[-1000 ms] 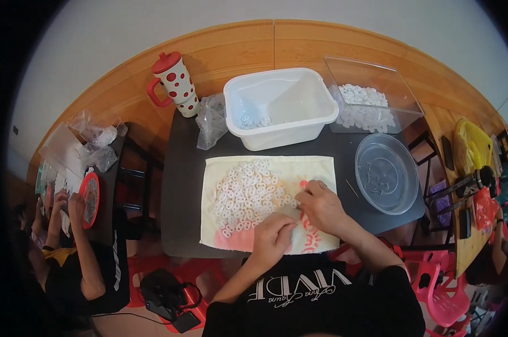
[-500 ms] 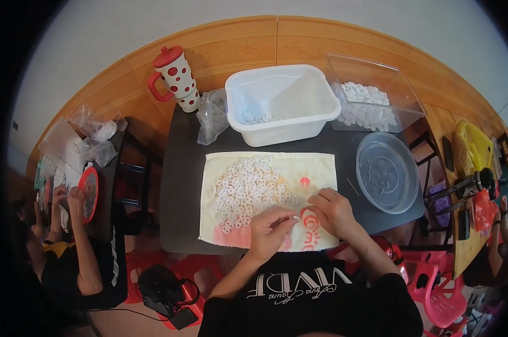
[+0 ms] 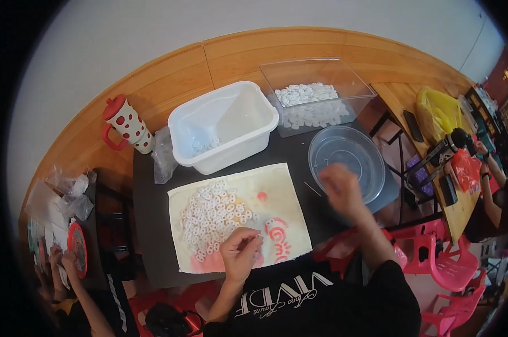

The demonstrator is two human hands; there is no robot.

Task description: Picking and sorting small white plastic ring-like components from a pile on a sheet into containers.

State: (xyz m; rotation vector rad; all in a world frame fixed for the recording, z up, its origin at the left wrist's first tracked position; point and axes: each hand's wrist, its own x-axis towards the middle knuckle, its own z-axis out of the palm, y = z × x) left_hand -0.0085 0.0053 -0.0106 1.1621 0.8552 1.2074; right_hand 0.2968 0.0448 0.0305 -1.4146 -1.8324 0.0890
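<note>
My left hand (image 3: 240, 254) is over the near edge of a cream towel (image 3: 290, 194), its thumb and forefinger pinched on a small white piece that barely shows. Beside it, spread over the towel's left half, lies a pile of small white two-holed pieces (image 3: 209, 216). A single white piece sits apart near the red print. My right hand (image 3: 344, 192) is above the near-left rim of a round clear plastic container (image 3: 358, 143), which has a few tiny bits inside. Motion blurs its fingers, so whether they hold anything is hidden.
A white tub (image 3: 223, 151) with a few pieces stands behind the towel. Right of it is a clear box (image 3: 316, 106) of white pieces. A spotted tumbler (image 3: 129, 126) and a plastic bag (image 3: 164, 157) are at back left. A thin stick (image 3: 313, 189) lies by the container. Other people work at both sides.
My right hand has moved from the towel to the right, over the round container. My left hand keeps its pinch above the towel. The whole view has turned and shifted.
</note>
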